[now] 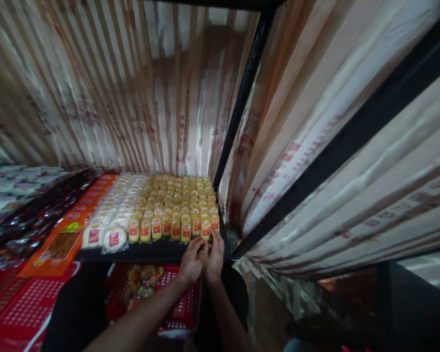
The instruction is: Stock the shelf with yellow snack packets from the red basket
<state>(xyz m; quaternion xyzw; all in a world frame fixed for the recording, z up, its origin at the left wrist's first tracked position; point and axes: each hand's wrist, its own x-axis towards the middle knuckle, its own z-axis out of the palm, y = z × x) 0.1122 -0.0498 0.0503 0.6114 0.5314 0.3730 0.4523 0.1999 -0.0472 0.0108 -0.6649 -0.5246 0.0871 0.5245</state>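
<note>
Nearest: red basket (176,305) low in view, a few wrapped snacks (143,283) inside, below the shelf edge (150,252).

Above it, both forearms reaching up and forward. Left hand (191,261) and right hand (214,255) pressed together at the front right corner of the shelf, touching each other. Fingers of both curled in, narrow. Fingertips at the foot of the last yellow packets (205,229) in the front row; cannot tell whether a packet is pinched between them or only nudged.

Step in hand, as judged: seating or squaring the end packet of the front row, flush with its neighbours. Next move would call for a light touch: row packed tight and upright, so a sideways push could tip the neighbours; post close on the right leaves little room.

Further left along the same shelf: round white packets (113,238), then orange packs (64,242), then dark packets (40,215).

Behind: yellow rows running back to a striped sheet (132,98). Black post (242,102) rising from the shelf corner, more sheeting (333,122) to its right.
</note>
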